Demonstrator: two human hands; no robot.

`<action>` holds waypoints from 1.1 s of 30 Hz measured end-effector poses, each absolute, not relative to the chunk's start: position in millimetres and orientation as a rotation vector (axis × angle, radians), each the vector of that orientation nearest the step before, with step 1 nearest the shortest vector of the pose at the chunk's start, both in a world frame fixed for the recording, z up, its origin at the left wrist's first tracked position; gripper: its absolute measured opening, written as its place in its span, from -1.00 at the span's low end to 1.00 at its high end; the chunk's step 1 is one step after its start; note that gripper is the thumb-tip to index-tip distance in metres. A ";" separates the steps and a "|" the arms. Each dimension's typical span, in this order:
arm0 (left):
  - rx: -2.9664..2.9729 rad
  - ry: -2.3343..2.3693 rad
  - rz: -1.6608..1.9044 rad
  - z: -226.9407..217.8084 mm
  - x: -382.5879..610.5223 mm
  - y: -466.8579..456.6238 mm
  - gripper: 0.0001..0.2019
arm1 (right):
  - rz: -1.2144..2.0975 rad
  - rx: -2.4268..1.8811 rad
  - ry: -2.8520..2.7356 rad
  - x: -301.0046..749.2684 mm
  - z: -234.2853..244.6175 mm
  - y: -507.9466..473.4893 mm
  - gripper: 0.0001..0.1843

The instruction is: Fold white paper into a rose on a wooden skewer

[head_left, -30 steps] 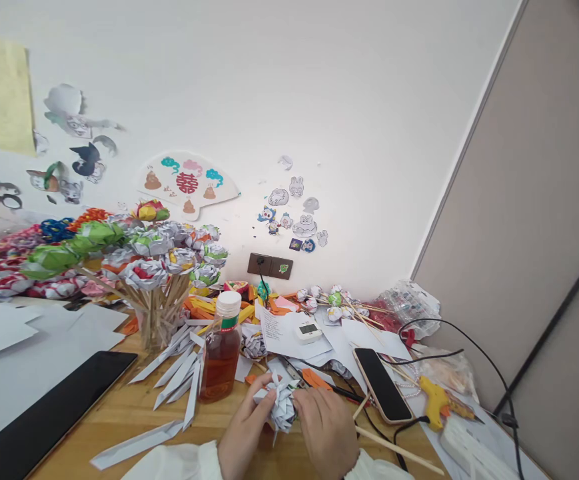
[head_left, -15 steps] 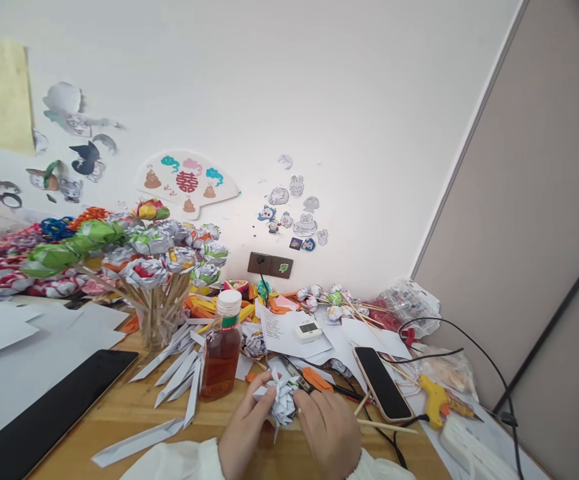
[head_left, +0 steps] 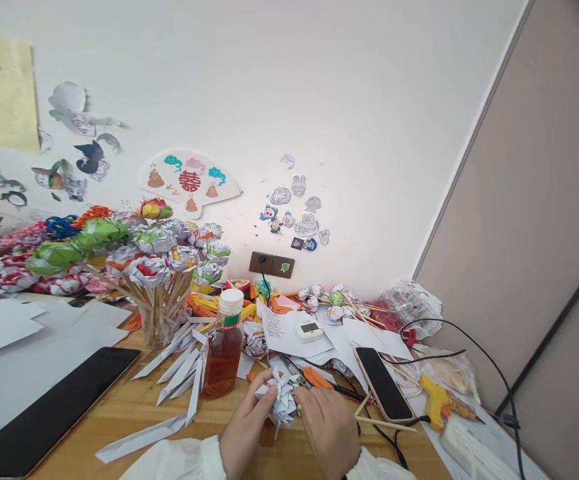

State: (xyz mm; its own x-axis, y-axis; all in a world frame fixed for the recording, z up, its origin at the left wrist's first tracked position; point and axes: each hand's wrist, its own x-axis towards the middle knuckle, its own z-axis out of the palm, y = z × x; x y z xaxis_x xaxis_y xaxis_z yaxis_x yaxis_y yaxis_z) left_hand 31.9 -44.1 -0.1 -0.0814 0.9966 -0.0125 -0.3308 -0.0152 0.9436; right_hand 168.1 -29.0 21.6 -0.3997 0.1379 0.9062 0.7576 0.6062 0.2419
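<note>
A white folded-paper flower with pointed strips sits between my hands, just above the wooden table. My left hand pinches it from the left side, thumb in front. On the other side my right hand has its fingers bent and pressed against the flower's right edge. Its fingertips are partly hidden behind the hand. Left of my hands stands a bottle of amber liquid with a white cap. Several folded white paper strips lie beside and behind that bottle.
A cup of paper flowers on sticks stands at the left, near a dark tablet. On the right lie a phone, a yellow glue gun, a white power strip and loose cables. A white timer rests on papers.
The camera view has shifted very slightly. Both hands stay at the paper flower, with hardly any movement of the fingers.
</note>
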 end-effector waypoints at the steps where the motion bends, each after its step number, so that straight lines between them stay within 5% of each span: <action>1: 0.920 1.005 1.407 0.9 31.9 -44.4 -0.48 | -0.816 -0.712 -1.896 168.3 20.9 -28.4 -0.64; 33: 0.939 0.969 1.375 0.8 30.7 -43.5 -0.55 | -0.808 -0.647 -2.015 181.4 15.5 -20.5 -0.73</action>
